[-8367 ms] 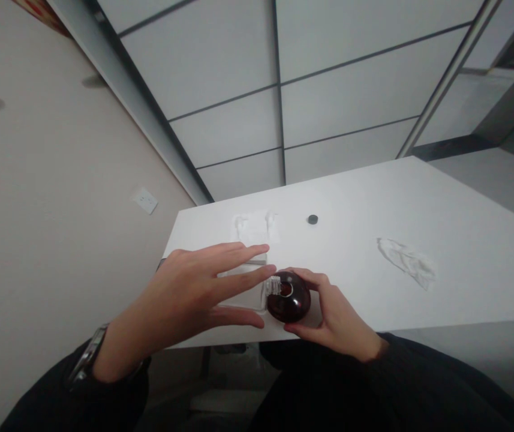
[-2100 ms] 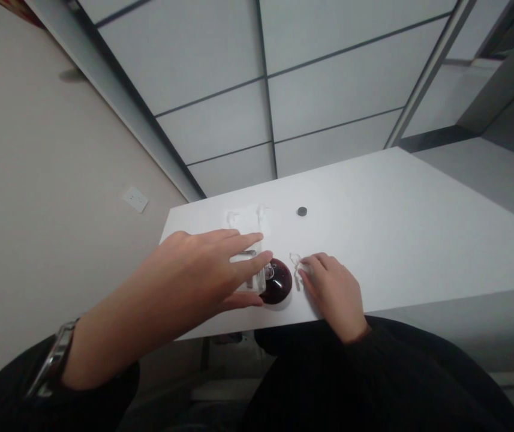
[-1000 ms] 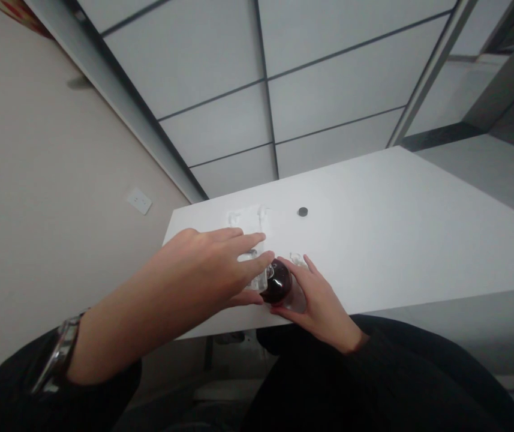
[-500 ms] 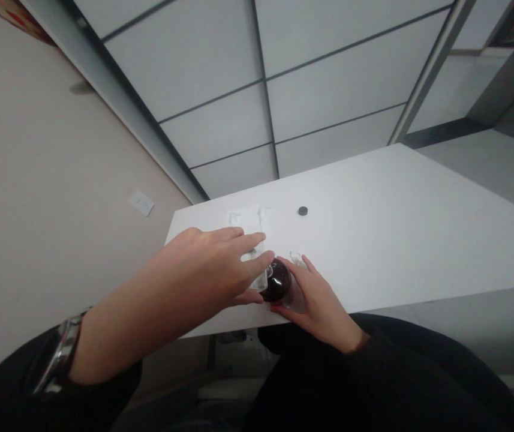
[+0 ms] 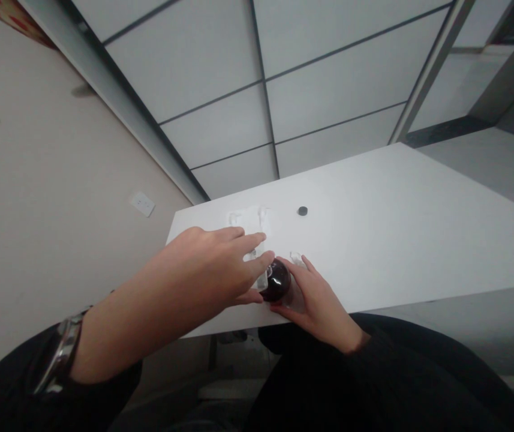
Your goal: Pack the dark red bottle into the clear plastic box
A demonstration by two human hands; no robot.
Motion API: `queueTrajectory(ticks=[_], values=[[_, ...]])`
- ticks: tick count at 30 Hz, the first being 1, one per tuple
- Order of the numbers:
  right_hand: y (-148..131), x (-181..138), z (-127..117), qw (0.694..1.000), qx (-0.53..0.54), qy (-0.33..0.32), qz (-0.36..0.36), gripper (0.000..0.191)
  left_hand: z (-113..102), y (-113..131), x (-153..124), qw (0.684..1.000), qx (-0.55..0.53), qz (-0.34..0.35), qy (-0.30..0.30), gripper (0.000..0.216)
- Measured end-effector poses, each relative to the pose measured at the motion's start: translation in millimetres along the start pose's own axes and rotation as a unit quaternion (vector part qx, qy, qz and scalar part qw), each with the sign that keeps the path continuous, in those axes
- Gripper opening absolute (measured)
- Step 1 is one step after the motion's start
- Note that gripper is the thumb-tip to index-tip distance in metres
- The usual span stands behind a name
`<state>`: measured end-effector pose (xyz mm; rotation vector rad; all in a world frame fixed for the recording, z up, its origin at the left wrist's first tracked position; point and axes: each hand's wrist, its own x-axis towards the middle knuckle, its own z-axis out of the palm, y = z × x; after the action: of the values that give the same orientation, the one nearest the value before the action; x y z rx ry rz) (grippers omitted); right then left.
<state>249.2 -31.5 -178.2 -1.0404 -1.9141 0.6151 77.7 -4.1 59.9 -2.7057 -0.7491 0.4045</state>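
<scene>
A dark red round glass bottle lies at the near edge of the white table. My right hand cups it from the right, thumb and fingers curled round its body. My left hand reaches over from the left with fingers stretched out, fingertips resting on a clear block-shaped piece at the bottle's neck. Much of that clear piece is hidden under my left fingers. A small clear plastic bit lies just behind my right fingers.
A crumpled clear wrapper lies on the table behind my left hand. A small black round cap sits farther back. A wall with a white socket runs along the left; the table's near edge is close to my body.
Since 2.1 s ago my right hand has moved from the table beside the bottle onto the bottle and closed round it. My left hand has stayed on the clear piece.
</scene>
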Motion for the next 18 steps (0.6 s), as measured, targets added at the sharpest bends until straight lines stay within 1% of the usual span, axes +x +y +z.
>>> queueTrajectory(ticks=[6, 11, 14, 18], values=[[-0.3, -0.1, -0.5, 1.000, -0.006, 0.002, -0.007, 0.084, -0.1, 0.2, 0.9, 1.000, 0.015, 0.008, 0.003, 0.027], [0.5, -0.4, 0.4, 1.000, -0.006, 0.003, -0.007, 0.084, -2.0, 0.7, 1.2, 1.000, 0.018, 0.010, -0.003, 0.032], [0.8, -0.5, 1.0, 1.000, -0.006, 0.003, -0.007, 0.086, -2.6, 0.7, 1.5, 1.000, 0.020, 0.011, -0.004, 0.030], [1.3, -0.6, 1.5, 1.000, -0.008, 0.010, -0.012, 0.086, -5.0, 1.3, 4.0, 0.999, 0.017, 0.007, -0.030, 0.025]])
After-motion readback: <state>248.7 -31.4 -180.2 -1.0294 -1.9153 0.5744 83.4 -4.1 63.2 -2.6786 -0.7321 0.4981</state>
